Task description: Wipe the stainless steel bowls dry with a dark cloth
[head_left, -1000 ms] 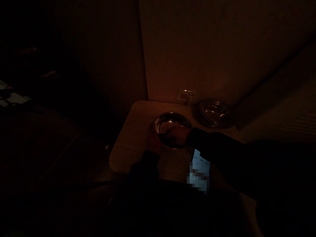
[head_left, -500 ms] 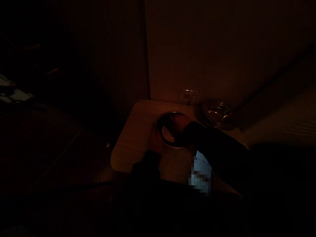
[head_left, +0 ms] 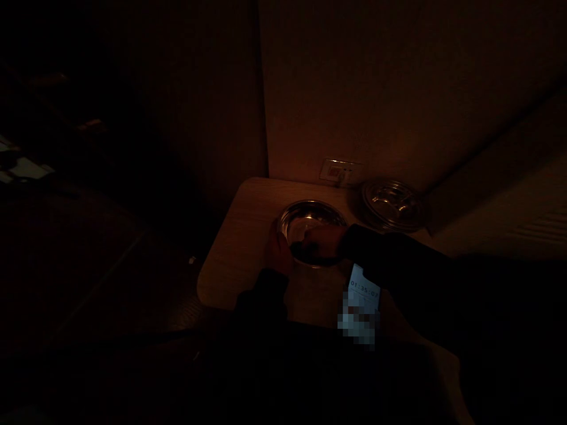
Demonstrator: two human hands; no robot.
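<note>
A shiny round metal dish (head_left: 305,209) lies on a small wooden table (head_left: 234,236). My left hand (head_left: 278,254) grips its left rim, with the fingers partly lost in the dark. Over the lower right part of the dish, my right hand (head_left: 325,239) is closed and reaches inside the rim. A dark patch shows under its fingers; whether it is a cloth or only shadow I cannot tell. At the table's back right corner rests a stack of metal divided plates (head_left: 392,203).
A lit phone (head_left: 364,295) showing a timer lies on the table near my right sleeve. A wall socket (head_left: 339,170) sits just behind the table. Walls stand at the back and right. A small pale scrap (head_left: 192,260) is on the dark floor to the left.
My right hand has moved from the far side of the dish down towards its near right side, uncovering the shiny far part. My left hand stays on the rim.
</note>
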